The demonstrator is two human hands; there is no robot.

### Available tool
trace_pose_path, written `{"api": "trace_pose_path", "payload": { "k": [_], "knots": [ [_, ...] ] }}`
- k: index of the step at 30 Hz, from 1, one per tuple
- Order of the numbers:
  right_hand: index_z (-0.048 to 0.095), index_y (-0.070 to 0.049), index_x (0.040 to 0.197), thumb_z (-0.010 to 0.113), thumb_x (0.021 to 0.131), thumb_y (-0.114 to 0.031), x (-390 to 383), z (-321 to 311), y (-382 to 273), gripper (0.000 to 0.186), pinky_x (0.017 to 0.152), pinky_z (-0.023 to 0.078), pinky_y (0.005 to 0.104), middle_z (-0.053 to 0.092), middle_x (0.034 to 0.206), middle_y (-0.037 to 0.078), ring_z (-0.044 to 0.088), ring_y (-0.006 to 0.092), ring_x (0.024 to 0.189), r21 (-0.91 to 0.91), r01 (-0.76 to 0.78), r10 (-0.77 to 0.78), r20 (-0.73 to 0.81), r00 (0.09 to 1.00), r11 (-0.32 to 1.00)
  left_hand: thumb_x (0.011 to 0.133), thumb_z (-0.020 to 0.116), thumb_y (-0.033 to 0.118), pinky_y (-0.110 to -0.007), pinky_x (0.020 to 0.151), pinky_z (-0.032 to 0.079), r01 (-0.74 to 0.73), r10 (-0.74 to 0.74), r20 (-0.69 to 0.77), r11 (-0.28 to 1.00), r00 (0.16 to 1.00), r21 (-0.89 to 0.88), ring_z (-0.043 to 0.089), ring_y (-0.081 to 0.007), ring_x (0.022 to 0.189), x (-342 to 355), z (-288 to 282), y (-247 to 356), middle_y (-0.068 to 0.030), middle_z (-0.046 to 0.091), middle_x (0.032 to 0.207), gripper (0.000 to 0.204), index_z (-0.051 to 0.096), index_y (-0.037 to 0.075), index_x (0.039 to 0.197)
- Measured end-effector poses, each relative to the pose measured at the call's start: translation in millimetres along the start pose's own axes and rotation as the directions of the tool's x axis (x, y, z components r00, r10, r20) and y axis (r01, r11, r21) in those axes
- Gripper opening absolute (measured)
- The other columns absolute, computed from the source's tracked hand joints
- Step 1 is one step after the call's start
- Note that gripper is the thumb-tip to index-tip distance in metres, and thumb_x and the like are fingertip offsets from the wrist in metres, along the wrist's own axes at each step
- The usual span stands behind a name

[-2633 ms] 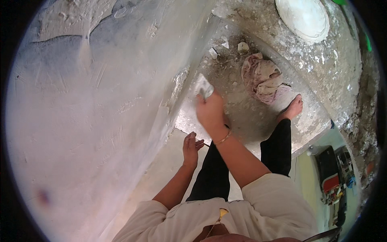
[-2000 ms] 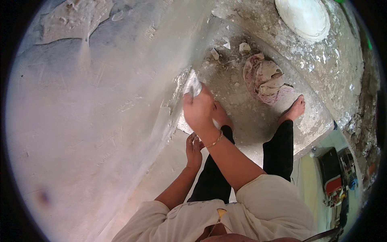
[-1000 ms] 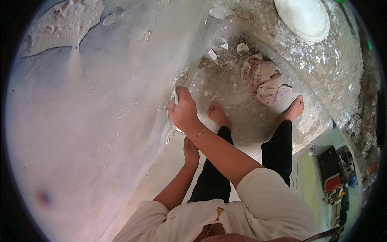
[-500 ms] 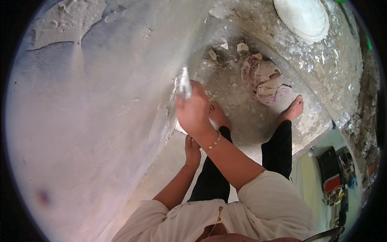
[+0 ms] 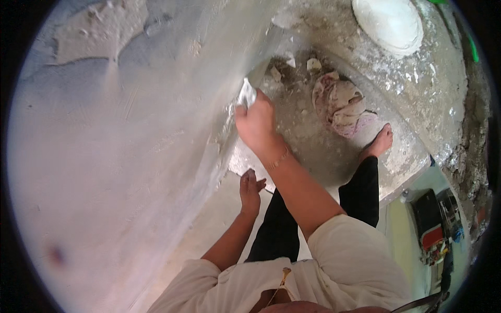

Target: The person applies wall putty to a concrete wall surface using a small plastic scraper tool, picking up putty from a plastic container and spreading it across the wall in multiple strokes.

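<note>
We see one pale wall (image 5: pixel 130 172), its broad face mostly smooth; we judge one raised patch (image 5: pixel 96 34) and the rough edge (image 5: pixel 224 125) beside the tool unfinished. We count one round white thing (image 5: pixel 392 25) and one crumpled cloth (image 5: pixel 342 104). Of two hands, the right hand (image 5: pixel 258 120) has its grip closed on one pale flat tool (image 5: pixel 246 95), just beside that edge; the left hand (image 5: pixel 250 189) is loosely spread, apparently holding nothing. We count three pale chunks (image 5: pixel 313 64) near the cloth.

A pale, scuffed wall (image 5: pixel 104 177) stands beside white-spattered grey floor (image 5: pixel 433 99).
</note>
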State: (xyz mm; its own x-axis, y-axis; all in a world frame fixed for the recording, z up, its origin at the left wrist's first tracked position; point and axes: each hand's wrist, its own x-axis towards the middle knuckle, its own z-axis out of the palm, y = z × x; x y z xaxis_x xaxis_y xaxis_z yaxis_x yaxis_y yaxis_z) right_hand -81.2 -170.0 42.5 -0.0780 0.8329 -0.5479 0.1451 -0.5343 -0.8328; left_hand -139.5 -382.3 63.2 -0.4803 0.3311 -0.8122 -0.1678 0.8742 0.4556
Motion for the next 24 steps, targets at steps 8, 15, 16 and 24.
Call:
{"api": "trace_pose_path", "payload": {
  "k": [8,15,16,24],
  "knots": [
    [0.050,0.009,0.110,0.059,0.075,-0.008,39,-14,62,0.040,0.079,0.049,0.0439,0.059,0.092,0.027,0.060,0.0424,0.088,0.058,-0.384,0.375,0.128,0.918,0.921,0.096,0.046,0.030,-0.030,0.076,0.051,0.096,-0.096,0.010,0.995,0.995,-0.038,0.061,-0.0227,0.092,-5,25,1,-0.0121,0.050,0.115,0.047,0.036,-0.001,0.130],
    [0.054,0.007,0.105,0.058,0.073,-0.004,12,-11,-13,0.034,0.076,0.049,0.0424,0.061,0.092,0.027,0.061,0.0417,0.086,0.070,0.120,-0.100,-0.234,0.967,0.990,0.096,0.045,0.031,-0.031,0.075,0.051,0.090,-0.088,0.050,0.995,0.995,-0.042,0.062,-0.0226,0.091,0,1,-18,-0.0123,0.050,0.117,0.047,0.036,-0.001,0.130],
    [0.054,0.007,0.104,0.058,0.074,-0.003,28,-7,-1,0.033,0.075,0.049,0.0425,0.062,0.091,0.026,0.061,0.0416,0.085,0.008,0.124,-0.116,-0.304,0.946,0.992,0.096,0.045,0.031,-0.031,0.075,0.051,0.097,-0.096,0.017,0.995,0.995,-0.034,0.062,-0.0227,0.091,-3,9,-7,-0.0123,0.050,0.118,0.047,0.036,-0.001,0.130],
    [0.056,0.008,0.100,0.059,0.075,-0.004,27,-11,-15,0.028,0.077,0.049,0.0430,0.063,0.088,0.024,0.062,0.0410,0.083,-0.094,0.272,-0.287,-0.364,0.886,0.958,0.096,0.045,0.030,-0.031,0.077,0.051,0.051,-0.050,0.035,0.998,0.998,-0.023,0.061,-0.0222,0.092,-6,4,-10,-0.0121,0.048,0.121,0.046,0.036,-0.001,0.129]
  ]
}}
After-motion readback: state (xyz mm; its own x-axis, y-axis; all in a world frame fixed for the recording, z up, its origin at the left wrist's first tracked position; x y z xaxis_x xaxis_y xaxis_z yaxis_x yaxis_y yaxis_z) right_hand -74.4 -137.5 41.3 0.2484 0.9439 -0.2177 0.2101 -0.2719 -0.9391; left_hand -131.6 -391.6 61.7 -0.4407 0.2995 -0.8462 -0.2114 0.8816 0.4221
